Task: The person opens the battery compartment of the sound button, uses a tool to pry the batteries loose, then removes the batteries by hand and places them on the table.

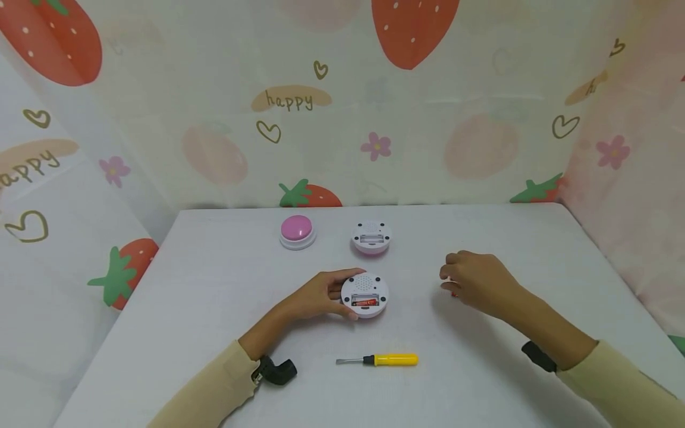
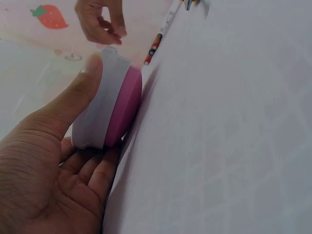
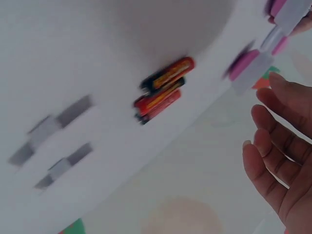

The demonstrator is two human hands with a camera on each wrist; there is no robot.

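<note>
My left hand [image 1: 321, 294] grips a round pink-and-white sound button [image 1: 365, 295], thumb on one side and fingers on the other. Its white underside faces up, with speaker holes and an uncovered battery compartment holding one red battery [image 1: 365, 302]. In the left wrist view the pink dome [image 2: 127, 102] faces the table. Off to the right, my right hand [image 1: 478, 282] hovers above the table, fingers loosely bent and nothing between them in the right wrist view. Red-and-black batteries [image 3: 163, 90] lie close together on the table near it; in the head view that hand mostly hides them.
A yellow-handled screwdriver [image 1: 396, 359] lies in front. Behind, one pink button [image 1: 297, 230] stands dome up, and another button [image 1: 371, 236] lies upturned with its compartment uncovered. Two small grey-and-white strips [image 3: 45, 130] lie beyond the batteries. A patterned cloth wall [image 1: 407, 119] borders the table.
</note>
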